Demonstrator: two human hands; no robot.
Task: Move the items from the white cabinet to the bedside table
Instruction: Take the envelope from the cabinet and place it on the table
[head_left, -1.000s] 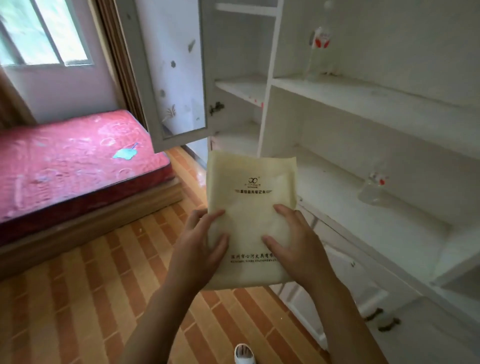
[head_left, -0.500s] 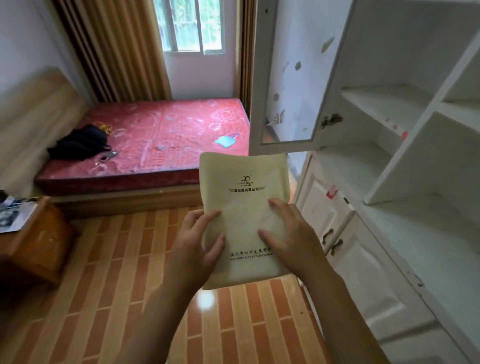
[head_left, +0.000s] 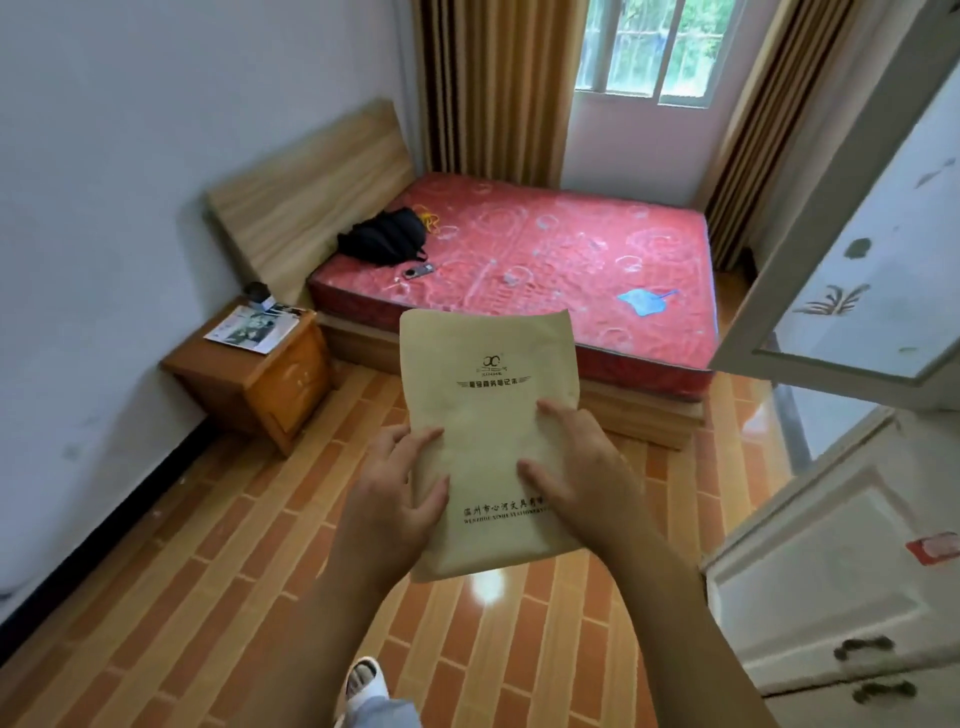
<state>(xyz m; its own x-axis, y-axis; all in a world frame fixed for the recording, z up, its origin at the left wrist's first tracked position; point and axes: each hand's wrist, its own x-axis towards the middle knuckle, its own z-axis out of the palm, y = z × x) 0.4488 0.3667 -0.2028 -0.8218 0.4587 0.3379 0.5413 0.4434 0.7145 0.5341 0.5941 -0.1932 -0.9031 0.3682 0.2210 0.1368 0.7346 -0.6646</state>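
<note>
View's swung off the white cabinet (head_left: 852, 561) toward the bedside table (head_left: 249, 374) — both hands, left hand (head_left: 395, 499) and right hand (head_left: 582, 478), clamp the tan envelope (head_left: 483, 415) by its lower edges — long axis upright, print facing up.

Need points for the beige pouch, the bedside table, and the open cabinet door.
beige pouch (head_left: 488, 415), head view, on its printed front above the fingers.
bedside table (head_left: 283, 387), head view, on its front face beside the bed.
cabinet door (head_left: 878, 244), head view, on the patterned pane of the open door.
</note>
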